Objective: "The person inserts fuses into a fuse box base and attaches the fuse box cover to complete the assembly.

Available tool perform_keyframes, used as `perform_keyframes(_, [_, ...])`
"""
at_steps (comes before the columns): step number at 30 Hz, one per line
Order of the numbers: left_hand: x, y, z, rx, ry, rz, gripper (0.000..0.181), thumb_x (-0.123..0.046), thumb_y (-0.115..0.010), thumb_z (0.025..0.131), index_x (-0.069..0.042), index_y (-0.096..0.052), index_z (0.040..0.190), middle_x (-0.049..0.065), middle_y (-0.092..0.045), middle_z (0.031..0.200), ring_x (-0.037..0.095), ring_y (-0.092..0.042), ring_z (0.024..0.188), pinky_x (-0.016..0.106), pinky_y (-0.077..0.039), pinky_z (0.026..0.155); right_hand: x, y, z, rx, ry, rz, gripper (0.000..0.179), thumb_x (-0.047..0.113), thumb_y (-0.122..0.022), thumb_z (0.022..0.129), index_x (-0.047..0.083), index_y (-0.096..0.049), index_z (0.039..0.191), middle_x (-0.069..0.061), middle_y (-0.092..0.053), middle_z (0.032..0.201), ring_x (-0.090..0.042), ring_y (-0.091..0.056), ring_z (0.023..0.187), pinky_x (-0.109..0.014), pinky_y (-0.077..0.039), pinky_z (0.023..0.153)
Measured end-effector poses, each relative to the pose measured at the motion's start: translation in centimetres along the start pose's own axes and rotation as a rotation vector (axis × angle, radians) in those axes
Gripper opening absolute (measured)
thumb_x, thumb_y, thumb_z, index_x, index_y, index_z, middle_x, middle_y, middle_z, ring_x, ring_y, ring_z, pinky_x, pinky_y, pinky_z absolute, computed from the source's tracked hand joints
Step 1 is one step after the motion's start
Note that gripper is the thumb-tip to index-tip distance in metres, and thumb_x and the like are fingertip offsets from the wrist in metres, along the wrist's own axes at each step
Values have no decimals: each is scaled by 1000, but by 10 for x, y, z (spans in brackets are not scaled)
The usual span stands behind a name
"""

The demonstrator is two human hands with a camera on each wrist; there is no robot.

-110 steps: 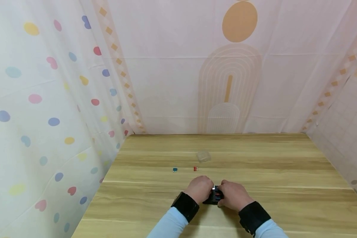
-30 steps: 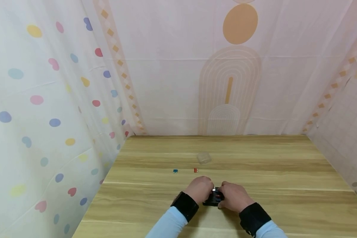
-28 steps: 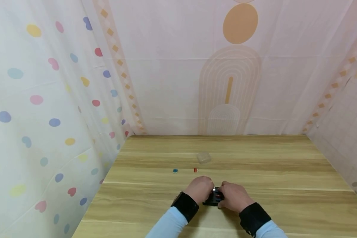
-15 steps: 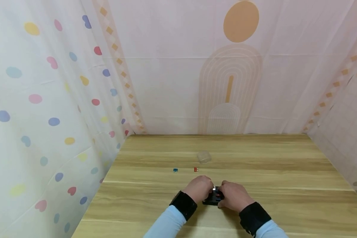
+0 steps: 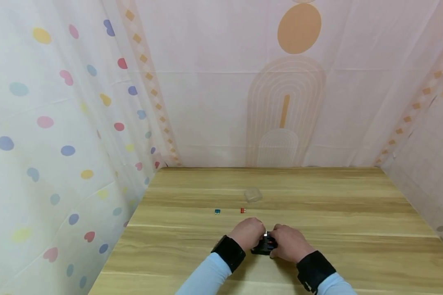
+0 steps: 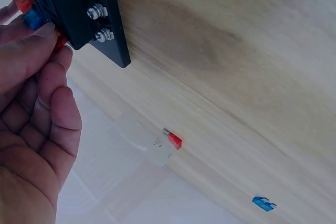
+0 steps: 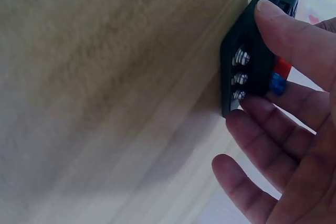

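Observation:
A black fuse block (image 5: 263, 248) rests on the table between both hands. Silver screw terminals (image 6: 96, 11) line one side of it, and blade fuses in red and blue stand in its top in the left wrist view. My left hand (image 5: 247, 233) pinches a red blade fuse (image 6: 60, 41) at the block's end between thumb and finger; the fuse is mostly covered, so its seating cannot be told. My right hand (image 5: 291, 242) grips the block, its thumb on one end and fingers around the other side. A blue fuse (image 7: 277, 83) shows beside those fingers.
Beyond the hands, a loose blue blade fuse (image 5: 217, 212) and a loose red blade fuse (image 5: 243, 210) lie on the wooden table (image 5: 336, 205). Behind them sits a clear plastic lid or box (image 5: 253, 195). Patterned curtains hang at the back and sides.
Both hands stay at the block with the same hold. The left forearm has shifted slightly to the left; the loose fuses and clear plastic piece have not moved.

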State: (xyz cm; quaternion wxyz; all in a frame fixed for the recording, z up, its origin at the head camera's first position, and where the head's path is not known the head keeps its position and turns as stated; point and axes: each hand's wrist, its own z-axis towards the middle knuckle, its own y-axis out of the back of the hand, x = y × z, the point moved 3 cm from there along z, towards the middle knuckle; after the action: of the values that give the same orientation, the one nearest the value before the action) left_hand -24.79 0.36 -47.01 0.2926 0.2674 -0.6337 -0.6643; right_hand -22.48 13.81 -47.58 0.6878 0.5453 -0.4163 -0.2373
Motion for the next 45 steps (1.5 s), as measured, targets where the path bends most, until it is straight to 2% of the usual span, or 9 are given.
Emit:
perform_keyframes(9, [-2, 3, -1, 17, 7, 36, 21, -7, -76, 84, -18, -69, 68, -12, -57, 62, 2, -49, 60, 17, -42, 58, -1, -1, 0, -1, 20, 48, 44, 20, -91, 67, 1, -72, 103, -1, -56, 89, -18, -54, 77, -37, -49, 69])
perform_keyframes(16, [-6, 5, -2, 20, 17, 49, 19, -6, -76, 84, -18, -69, 70, -11, -57, 64, 2, -49, 61, 17, -43, 60, 0, 0, 1, 38, -31, 54, 43, 19, -92, 66, 2, -73, 101, -1, -55, 87, -18, -51, 75, -38, -48, 68])
perform_keyframes(21, [-5, 0, -4, 32, 29, 39, 16, -6, -77, 83, -17, -71, 74, -10, -60, 68, 4, -50, 64, 18, -44, 63, 2, 0, 1, 53, -50, 43, 40, 19, -92, 66, 3, -73, 98, 0, -53, 84, -18, -50, 73, -38, -47, 68])
perform_keyframes(24, [-5, -1, -5, 19, 30, 51, 14, -7, -77, 83, -17, -72, 75, -9, -61, 70, 4, -51, 65, 18, -45, 64, 2, 0, 1, 48, -46, 37, 39, 19, -92, 66, 3, -73, 96, 0, -53, 84, -17, -50, 72, -38, -47, 67])
perform_keyframes(30, [-6, -4, -6, -31, -15, 118, 12, -9, -77, 85, -18, -73, 78, -8, -62, 73, 5, -54, 68, 18, -46, 64, 2, 1, 2, 34, -34, 26, 37, 20, -92, 64, 4, -73, 92, 0, -52, 82, -16, -49, 70, -36, -46, 65])
perform_keyframes(39, [-5, -2, -5, -1, 19, 125, 11, -10, -77, 84, -17, -72, 78, -8, -62, 73, 4, -54, 68, 18, -46, 64, 3, 2, 3, 38, -46, 28, 40, 19, -92, 64, 3, -73, 95, 0, -53, 82, -17, -50, 70, -37, -47, 66])
perform_keyframes(45, [-7, 0, -6, -13, 21, 133, 12, -10, -77, 84, -18, -72, 76, -8, -61, 73, 4, -54, 67, 18, -46, 63, 2, 2, 3, 33, -37, 19, 39, 20, -93, 64, 4, -73, 93, 1, -53, 81, -15, -50, 70, -36, -47, 65])
